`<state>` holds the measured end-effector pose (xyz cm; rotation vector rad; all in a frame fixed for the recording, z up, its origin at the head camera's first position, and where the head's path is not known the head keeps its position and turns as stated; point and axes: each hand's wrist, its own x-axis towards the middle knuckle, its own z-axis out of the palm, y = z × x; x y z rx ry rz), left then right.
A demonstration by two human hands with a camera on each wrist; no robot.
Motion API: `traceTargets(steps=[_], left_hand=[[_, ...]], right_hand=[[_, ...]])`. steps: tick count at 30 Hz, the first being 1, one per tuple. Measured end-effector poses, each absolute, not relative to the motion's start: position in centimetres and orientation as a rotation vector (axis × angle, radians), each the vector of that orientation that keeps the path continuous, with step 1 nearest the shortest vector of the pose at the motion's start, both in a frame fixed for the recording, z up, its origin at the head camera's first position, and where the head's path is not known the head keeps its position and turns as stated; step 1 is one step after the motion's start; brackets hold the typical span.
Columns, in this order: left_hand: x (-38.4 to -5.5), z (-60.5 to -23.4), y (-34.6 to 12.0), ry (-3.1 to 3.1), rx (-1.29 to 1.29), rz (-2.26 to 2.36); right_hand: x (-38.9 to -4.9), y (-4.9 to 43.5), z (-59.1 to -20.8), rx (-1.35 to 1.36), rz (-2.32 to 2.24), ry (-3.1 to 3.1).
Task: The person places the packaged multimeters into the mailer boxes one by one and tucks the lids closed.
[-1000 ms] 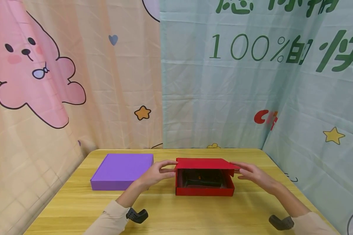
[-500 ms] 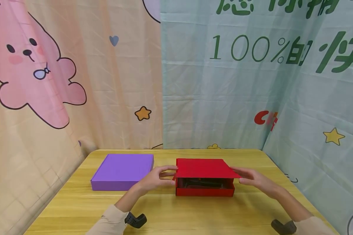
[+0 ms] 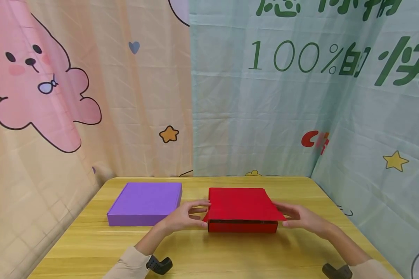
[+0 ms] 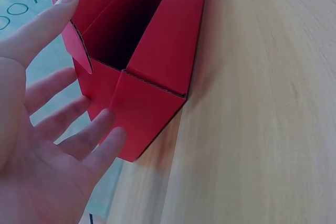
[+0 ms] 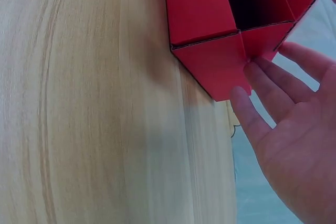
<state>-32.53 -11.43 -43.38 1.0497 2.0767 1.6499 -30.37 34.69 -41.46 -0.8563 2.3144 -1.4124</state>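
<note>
A red cardboard box [image 3: 242, 227] sits on the wooden table, its hinged lid [image 3: 242, 203] tipped down so that a thin dark gap shows above the front wall. My left hand [image 3: 185, 216] is at the box's left side, fingers spread and fairly straight. In the left wrist view its thumb [image 4: 50, 22] lies at the lid's side flap [image 4: 77, 45], and the fingertips are by the side wall. On the right side is my right hand [image 3: 302, 221], with extended fingers [image 5: 273, 90] against the side wall in the right wrist view. The box's contents are hidden in shadow.
A closed purple box [image 3: 144, 203] lies to the left on the table [image 3: 244, 255], just beyond my left hand. Printed curtains [image 3: 251, 116] hang behind the table and along its sides. Dark devices are strapped to both wrists.
The red lid has swung down towards me, from well raised with dark contents showing to nearly level. Both hands have moved slightly down and nearer along the box's sides.
</note>
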Motion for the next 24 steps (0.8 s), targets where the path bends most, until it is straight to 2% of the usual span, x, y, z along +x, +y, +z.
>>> traceTargets(steps=[8, 16, 24], left_hand=[[-32.4, -43.8, -11.3, 2.099, 1.029, 1.632], [-32.0, -44.2, -10.3, 2.243, 0.921, 1.672], [-31.8, -44.4, -9.8, 2.358, 0.942, 1.645]], right_hand=[[-30.5, 34.5, -41.8, -0.855, -1.402, 2.332], [-30.6, 33.6, -42.1, -0.696, -1.382, 2.552], [-31.0, 33.3, -42.5, -0.719, -1.364, 2.602]])
